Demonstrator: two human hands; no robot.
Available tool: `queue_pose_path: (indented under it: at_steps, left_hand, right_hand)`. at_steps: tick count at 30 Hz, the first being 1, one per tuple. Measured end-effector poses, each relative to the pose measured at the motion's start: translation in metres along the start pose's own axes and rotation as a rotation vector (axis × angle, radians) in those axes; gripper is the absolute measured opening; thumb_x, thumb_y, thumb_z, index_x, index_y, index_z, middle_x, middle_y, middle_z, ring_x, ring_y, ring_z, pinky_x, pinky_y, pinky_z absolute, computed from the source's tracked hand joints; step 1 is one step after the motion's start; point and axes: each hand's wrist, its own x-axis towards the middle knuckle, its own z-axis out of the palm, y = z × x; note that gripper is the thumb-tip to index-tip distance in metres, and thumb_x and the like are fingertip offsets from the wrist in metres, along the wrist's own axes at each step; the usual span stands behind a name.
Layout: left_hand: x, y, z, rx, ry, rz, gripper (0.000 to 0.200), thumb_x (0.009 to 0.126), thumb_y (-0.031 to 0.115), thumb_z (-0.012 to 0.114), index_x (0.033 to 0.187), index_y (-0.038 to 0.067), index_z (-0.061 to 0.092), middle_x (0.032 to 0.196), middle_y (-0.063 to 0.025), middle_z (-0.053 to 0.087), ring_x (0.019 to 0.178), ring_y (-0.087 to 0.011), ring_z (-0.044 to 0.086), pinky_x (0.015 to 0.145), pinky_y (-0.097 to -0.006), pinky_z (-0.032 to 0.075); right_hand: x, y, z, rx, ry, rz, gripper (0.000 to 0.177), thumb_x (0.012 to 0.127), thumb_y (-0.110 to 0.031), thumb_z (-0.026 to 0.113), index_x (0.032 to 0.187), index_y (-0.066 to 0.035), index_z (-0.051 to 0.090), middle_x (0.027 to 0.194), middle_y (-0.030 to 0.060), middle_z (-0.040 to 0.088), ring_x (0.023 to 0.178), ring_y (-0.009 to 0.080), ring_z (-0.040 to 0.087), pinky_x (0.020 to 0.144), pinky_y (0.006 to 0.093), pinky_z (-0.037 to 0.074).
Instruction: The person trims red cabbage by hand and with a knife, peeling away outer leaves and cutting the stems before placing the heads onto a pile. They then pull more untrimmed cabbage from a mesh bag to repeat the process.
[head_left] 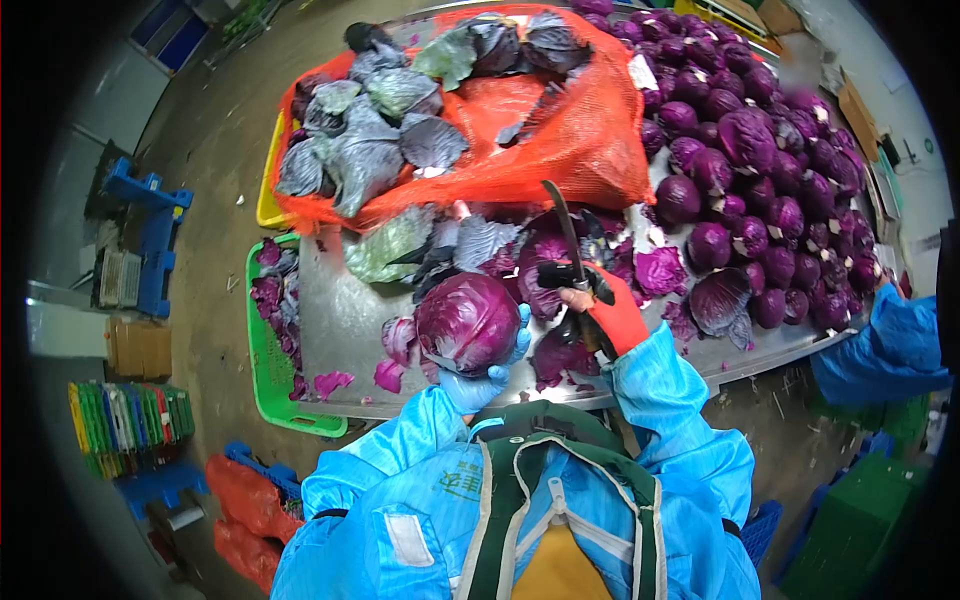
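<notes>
My left hand (478, 386), in a blue glove, cups a large red cabbage (467, 322) from below and from its right side. The cabbage is round, purple and glossy. A knife (565, 228) with a dark, slightly curved blade points up and away in my right hand (616, 308), which wears an orange-red glove and is closed around the handle. The blade is apart from the held cabbage. Loose purple leaves (562, 352) lie below the right hand, and a pale green outer leaf (390, 245) rests behind the cabbage.
A metal table (345, 325) carries a heap of red cabbages (745, 140) on the right. An orange mesh bag (590, 150) with dark outer leaves lies at the back. Left of the table stands a green crate (262, 385) with leaf scraps. Another person's blue sleeve (885, 345) reaches in from the right.
</notes>
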Motion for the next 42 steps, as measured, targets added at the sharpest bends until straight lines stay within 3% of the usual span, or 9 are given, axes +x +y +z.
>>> queue_pose_path:
  at_steps: [8, 14, 18, 19, 21, 24, 27, 36, 42]
  left_hand:
    - [0.053, -0.031, 0.000, 0.267, 0.300, -0.090, 0.073, 0.083, 0.054, 0.051, 0.139, 0.012, 0.032, 0.141, -0.0138, 0.038, 0.125, -0.0352, 0.043, 0.084, -0.0539, 0.045]
    - [0.137, -0.054, -0.002, 0.921, 0.408, -0.147, 0.082, 0.083, 0.066, 0.045, 0.142, 0.012, 0.028, 0.141, -0.0164, 0.038, 0.125, -0.0391, 0.042, 0.095, -0.0613, 0.040]
    - [0.214, -0.088, -0.002, 1.029, 0.365, -0.256, 0.082, 0.082, 0.062, 0.052, 0.142, 0.012, 0.028, 0.141, -0.0158, 0.038, 0.126, -0.0382, 0.041, 0.099, -0.0616, 0.036]
    - [0.240, -0.101, 0.003, 1.049, 0.334, -0.259, 0.078, 0.082, 0.059, 0.053, 0.141, 0.011, 0.032, 0.140, -0.0155, 0.039, 0.126, -0.0371, 0.042, 0.102, -0.0597, 0.034]
    - [0.298, -0.129, 0.016, 1.162, 0.228, -0.266, 0.071, 0.085, 0.055, 0.053, 0.138, 0.011, 0.036, 0.137, -0.0143, 0.044, 0.124, -0.0335, 0.044, 0.104, -0.0526, 0.035]
    - [0.414, -0.131, 0.014, 1.426, 0.022, -0.057, 0.061, 0.086, 0.050, 0.054, 0.131, 0.011, 0.045, 0.125, -0.0097, 0.054, 0.113, -0.0237, 0.053, 0.095, -0.0426, 0.045]
    - [0.485, -0.191, 0.061, 1.722, 0.074, 0.079, 0.061, 0.081, 0.047, 0.059, 0.133, 0.022, 0.038, 0.118, -0.0060, 0.052, 0.107, -0.0253, 0.052, 0.077, -0.0527, 0.048]
    - [0.589, -0.333, 0.010, 0.995, 0.219, -0.620, 0.079, 0.073, 0.065, 0.062, 0.135, 0.022, 0.039, 0.137, -0.0082, 0.042, 0.123, -0.0331, 0.044, 0.097, -0.0598, 0.037]
    - [0.611, -0.427, -0.102, 0.853, 0.308, -0.737, 0.073, 0.076, 0.071, 0.051, 0.135, 0.028, 0.040, 0.138, -0.0061, 0.043, 0.126, -0.0320, 0.042, 0.097, -0.0591, 0.037]
  right_hand:
    - [-0.038, -0.022, -0.035, 0.038, 0.083, 0.124, 0.067, 0.076, -0.024, 0.075, 0.133, -0.004, 0.045, 0.099, 0.0016, 0.061, 0.089, 0.0095, 0.054, 0.080, 0.0275, 0.045]
    - [-0.062, 0.021, -0.111, 0.150, 0.327, 0.094, 0.061, 0.077, -0.023, 0.076, 0.128, -0.002, 0.050, 0.099, 0.0032, 0.062, 0.094, 0.0095, 0.054, 0.084, 0.0253, 0.044]
    - [-0.097, -0.024, -0.171, 0.625, 0.571, 0.143, 0.037, 0.077, -0.026, 0.075, 0.104, -0.004, 0.062, 0.085, 0.0032, 0.062, 0.072, 0.0134, 0.062, 0.060, 0.0250, 0.050]
    - [-0.104, -0.026, -0.180, 0.631, 0.897, 0.145, 0.035, 0.076, -0.029, 0.076, 0.097, -0.006, 0.062, 0.082, 0.0031, 0.061, 0.065, 0.0133, 0.061, 0.053, 0.0268, 0.049]
    - [-0.130, -0.028, -0.219, 0.609, 0.875, 0.009, 0.033, 0.076, -0.027, 0.074, 0.098, -0.007, 0.062, 0.080, 0.0025, 0.061, 0.066, 0.0125, 0.060, 0.058, 0.0272, 0.049]
    - [-0.171, -0.019, -0.263, 0.618, 0.881, -0.075, 0.029, 0.081, -0.023, 0.068, 0.102, -0.004, 0.061, 0.070, 0.0053, 0.060, 0.053, 0.0154, 0.058, 0.047, 0.0282, 0.047]
    - [-0.199, -0.014, -0.274, 0.607, 0.972, -0.060, 0.031, 0.084, -0.023, 0.064, 0.107, -0.003, 0.060, 0.054, 0.0025, 0.051, 0.041, 0.0145, 0.051, 0.038, 0.0280, 0.041]
    - [-0.229, 0.024, -0.284, 0.663, 1.071, 0.097, 0.030, 0.087, -0.019, 0.064, 0.111, -0.002, 0.062, 0.076, 0.0026, 0.063, 0.053, 0.0073, 0.051, 0.049, 0.0242, 0.042]
    - [-0.245, 0.013, -0.294, 0.656, 1.151, 0.046, 0.030, 0.087, -0.020, 0.064, 0.112, -0.003, 0.062, 0.077, 0.0015, 0.064, 0.054, 0.0061, 0.051, 0.048, 0.0227, 0.041]
